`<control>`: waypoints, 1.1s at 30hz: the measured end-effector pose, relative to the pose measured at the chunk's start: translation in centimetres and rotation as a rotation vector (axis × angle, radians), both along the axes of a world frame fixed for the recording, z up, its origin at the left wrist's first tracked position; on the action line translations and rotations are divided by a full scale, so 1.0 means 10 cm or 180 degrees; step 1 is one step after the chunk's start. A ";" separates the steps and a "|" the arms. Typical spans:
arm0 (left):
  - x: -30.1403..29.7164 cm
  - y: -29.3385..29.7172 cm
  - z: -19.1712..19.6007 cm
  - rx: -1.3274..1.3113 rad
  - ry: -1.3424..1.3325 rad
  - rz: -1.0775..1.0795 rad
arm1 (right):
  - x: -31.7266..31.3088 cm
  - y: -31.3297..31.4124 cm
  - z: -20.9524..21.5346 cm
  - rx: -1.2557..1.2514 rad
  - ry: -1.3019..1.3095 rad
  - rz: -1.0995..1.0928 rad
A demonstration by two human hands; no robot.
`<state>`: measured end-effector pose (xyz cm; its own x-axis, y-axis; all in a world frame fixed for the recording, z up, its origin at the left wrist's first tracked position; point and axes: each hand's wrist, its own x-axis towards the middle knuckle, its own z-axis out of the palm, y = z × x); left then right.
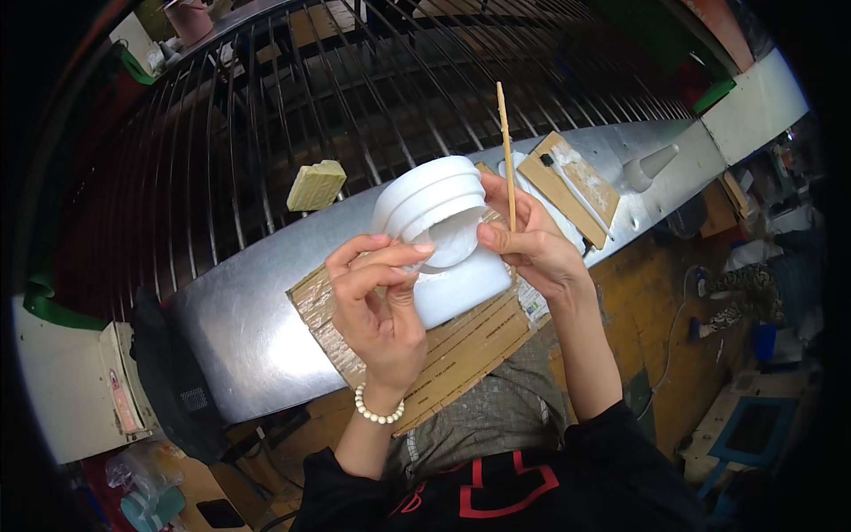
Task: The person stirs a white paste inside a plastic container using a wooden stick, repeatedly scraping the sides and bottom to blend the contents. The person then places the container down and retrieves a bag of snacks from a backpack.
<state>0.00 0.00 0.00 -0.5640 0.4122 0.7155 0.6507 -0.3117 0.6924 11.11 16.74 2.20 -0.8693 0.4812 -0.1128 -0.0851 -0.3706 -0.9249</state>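
A white plaster-like mould with stepped round rims lies tilted on a sheet of brown cardboard, its hollow facing me. My left hand touches the mould's lower left rim with thumb and forefinger pinched together. My right hand steadies the mould's right side and holds a thin wooden stick upright between thumb and fingers.
The cardboard rests on a curved metal ledge in front of a barred metal guard. A yellow-green sponge block sits on the bars. A second cardboard piece and a grey cone lie to the right.
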 end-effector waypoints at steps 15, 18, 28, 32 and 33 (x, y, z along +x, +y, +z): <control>0.23 -0.14 0.13 0.0088 0.0285 0.0758 | 0.16 -0.88 0.35 0.1186 -0.0314 -0.1234; 0.32 -0.19 0.15 -0.0151 0.0265 0.0888 | 0.06 -0.94 0.43 0.1206 -0.0354 -0.1094; 0.12 -0.36 0.14 0.0102 0.0518 0.0589 | -0.14 -0.95 0.36 0.1863 -0.0248 -0.1738; -0.44 -0.06 0.42 0.0468 -0.0769 -0.0102 | -0.15 -0.99 0.38 0.2096 -0.0354 -0.1776; -0.56 0.07 0.47 0.0120 -0.0809 -0.0397 | -0.16 -1.00 0.39 0.2075 -0.0378 -0.1779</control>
